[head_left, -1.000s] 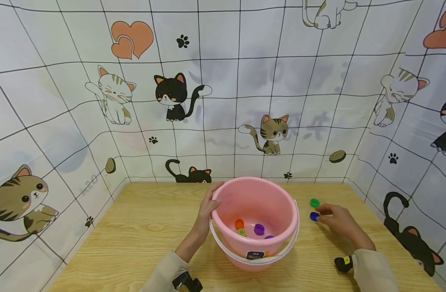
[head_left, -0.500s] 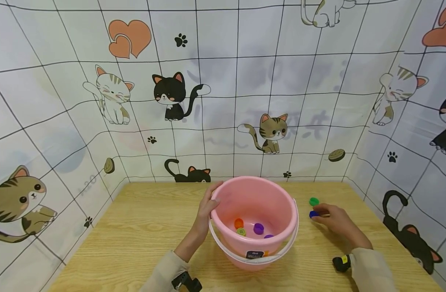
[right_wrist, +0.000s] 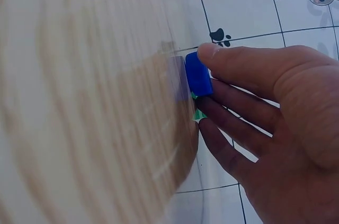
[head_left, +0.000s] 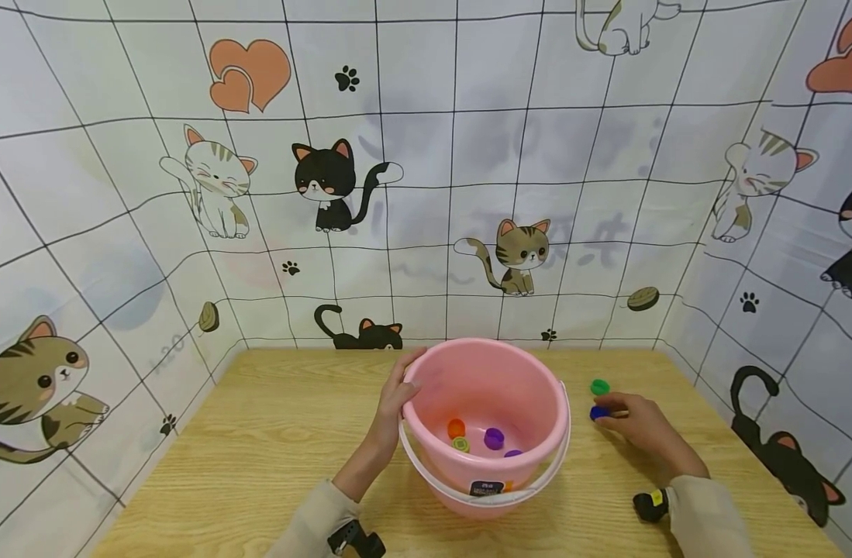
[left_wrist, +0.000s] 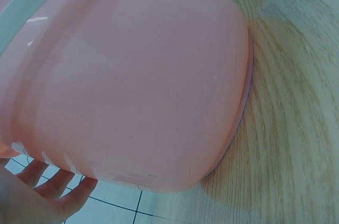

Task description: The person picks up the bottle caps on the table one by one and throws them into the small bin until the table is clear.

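Observation:
A pink bucket stands on the table, its white handle hanging down across the front. My left hand grips the bucket's left rim, thumb at the inner side and fingers along the outside. Right of the bucket, my right hand pinches a blue bottle cap between thumb and fingers, close to the tabletop. Just beyond it lies a green bottle cap, mostly hidden behind the fingers in the right wrist view. Inside the bucket are an orange cap, a yellow-green cap and purple caps.
The wooden table reaches back to a white cloth wall printed with cats and grid lines. Cloth also encloses the left and right sides. A black wrist camera sits by the right sleeve, another by the left.
My right hand has shifted slightly left, its fingertips closing further over the blue cap. The left hand and the bucket have stayed in place.

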{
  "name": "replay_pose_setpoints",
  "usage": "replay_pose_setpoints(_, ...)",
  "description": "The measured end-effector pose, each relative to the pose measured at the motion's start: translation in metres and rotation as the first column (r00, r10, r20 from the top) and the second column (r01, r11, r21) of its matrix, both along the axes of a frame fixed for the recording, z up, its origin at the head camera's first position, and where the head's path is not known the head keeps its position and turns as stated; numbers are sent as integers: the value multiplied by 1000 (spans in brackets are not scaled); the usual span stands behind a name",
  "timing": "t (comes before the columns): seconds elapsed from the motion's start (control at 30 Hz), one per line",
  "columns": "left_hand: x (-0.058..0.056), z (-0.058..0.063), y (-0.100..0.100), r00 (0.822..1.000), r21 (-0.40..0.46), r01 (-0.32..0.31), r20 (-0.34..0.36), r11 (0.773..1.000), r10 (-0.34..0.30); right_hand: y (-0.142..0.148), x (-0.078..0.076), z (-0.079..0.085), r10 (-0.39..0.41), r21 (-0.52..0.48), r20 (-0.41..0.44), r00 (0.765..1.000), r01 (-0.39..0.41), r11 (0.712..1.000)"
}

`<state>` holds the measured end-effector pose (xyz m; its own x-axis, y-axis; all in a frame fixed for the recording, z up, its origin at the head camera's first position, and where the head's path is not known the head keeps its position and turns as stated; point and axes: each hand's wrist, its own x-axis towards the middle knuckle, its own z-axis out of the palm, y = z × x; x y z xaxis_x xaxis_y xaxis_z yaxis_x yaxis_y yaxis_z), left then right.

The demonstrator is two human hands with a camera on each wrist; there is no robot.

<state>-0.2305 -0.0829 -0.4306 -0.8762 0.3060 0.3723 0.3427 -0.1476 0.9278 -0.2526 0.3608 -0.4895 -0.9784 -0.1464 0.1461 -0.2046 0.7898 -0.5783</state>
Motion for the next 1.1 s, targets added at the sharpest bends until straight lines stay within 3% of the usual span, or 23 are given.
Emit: replay_pose_setpoints(1.1, 0, -1, 0, 1000, 19, 4, -13, 1000, -4, -8, 3, 8, -15, 8, 92, 996, 15, 1000)
